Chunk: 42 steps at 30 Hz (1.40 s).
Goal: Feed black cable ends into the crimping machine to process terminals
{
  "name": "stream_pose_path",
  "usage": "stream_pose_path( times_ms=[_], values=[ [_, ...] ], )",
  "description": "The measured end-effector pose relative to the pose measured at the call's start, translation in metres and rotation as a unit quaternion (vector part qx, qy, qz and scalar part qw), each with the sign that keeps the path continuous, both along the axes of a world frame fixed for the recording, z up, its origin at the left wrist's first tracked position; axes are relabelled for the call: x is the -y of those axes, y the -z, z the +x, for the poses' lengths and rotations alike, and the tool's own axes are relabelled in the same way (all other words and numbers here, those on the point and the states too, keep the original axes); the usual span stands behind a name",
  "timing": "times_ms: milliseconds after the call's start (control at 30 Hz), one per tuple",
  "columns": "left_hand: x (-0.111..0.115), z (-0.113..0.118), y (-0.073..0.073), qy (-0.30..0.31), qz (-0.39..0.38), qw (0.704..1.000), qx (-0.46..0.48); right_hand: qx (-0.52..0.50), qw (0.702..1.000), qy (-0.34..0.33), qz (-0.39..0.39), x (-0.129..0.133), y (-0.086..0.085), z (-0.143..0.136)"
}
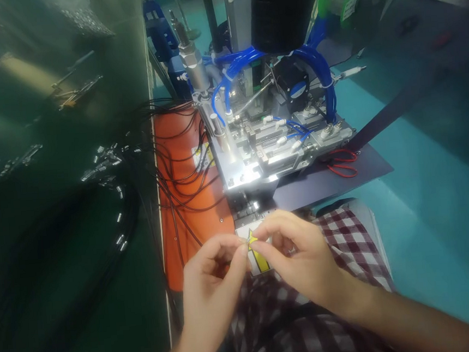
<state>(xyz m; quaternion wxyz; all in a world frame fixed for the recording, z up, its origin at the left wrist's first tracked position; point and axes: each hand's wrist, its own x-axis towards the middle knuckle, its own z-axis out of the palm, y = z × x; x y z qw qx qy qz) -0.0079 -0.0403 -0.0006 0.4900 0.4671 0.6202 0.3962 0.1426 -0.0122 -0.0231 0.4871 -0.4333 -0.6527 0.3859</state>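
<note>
Far left: dark green panel (57, 213), glare on it, with a bundle of black cables (176, 164) spilling across an orange plate (178, 148) beside it.

Left hand (210, 279): thumb and forefinger pinched together at the tip, other fingers curled loosely. The pinch meets the right hand's at a tiny part (248, 243), dark, partly hidden by the fingertips; too small to make out whether it is a wire end, pin or connector. It sits in the air just in front of a yellow-and-white warning label (260, 258) on the machine's front, low centre of the view, above a lap in red-and-white checked cloth (346, 232).

Judgement on handling: the part looks very light, near weightless, so grip force matters less than control. Probably stiff but thin, easily bent or dropped; a smooth small piece like this would slip from fingertip pads if rolled. Best held as it is now, by the pads at each end or side, close to the tips, without squeezing hard.

Right hand (303, 263): also closed to a fingertip pinch, thumb and forefinger together on the same part, remaining fingers folded under. The two hands touch or nearly touch at the fingertips.

Behind, centre to right: a metal fixture (257, 157) with blue air hoses (316, 75), a red wire loop (342, 164) at its right edge, all standing on a teal desk (432, 180).
</note>
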Motion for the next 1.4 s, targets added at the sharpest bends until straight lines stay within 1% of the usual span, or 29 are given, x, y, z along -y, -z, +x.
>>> stream_pose_path(
  times_ms=[200,267,400,500,667,800,1000,1200,1300,1400],
  values=[
    [0.004,0.001,0.001,0.005,0.052,0.998,-0.021,0.018,0.998,-0.027,0.047,0.003,0.0,0.005],
    [0.004,0.0,0.001,0.006,0.064,0.998,-0.025,0.019,0.999,-0.034,0.036,0.003,0.0,0.006],
    [0.004,0.0,0.002,0.024,0.108,0.993,-0.036,0.012,0.999,-0.045,-0.019,0.002,-0.002,0.007],
    [0.005,0.0,0.003,0.037,0.131,0.988,-0.068,0.019,0.999,-0.041,-0.028,0.0,-0.006,0.008],
    [0.007,-0.001,0.004,0.05,0.123,0.98,-0.147,0.052,0.998,-0.04,0.009,-0.001,-0.009,0.011],
    [0.008,-0.001,0.006,0.055,0.119,0.978,-0.163,0.081,0.995,-0.05,0.029,0.001,-0.007,0.012],
    [0.008,0.0,0.005,0.063,0.123,0.975,-0.172,0.07,0.996,-0.048,0.012,0.002,-0.005,0.013],
    [0.008,0.0,0.005,0.057,0.119,0.974,-0.182,0.068,0.996,-0.053,0.018,0.001,-0.006,0.012],
    [0.008,-0.001,0.006,0.064,0.117,0.975,-0.178,0.079,0.994,-0.069,-0.008,0.0,-0.009,0.012],
    [0.006,-0.003,0.006,0.085,0.135,0.971,-0.18,0.109,0.989,-0.098,-0.029,-0.002,-0.013,0.015]
  ],
)
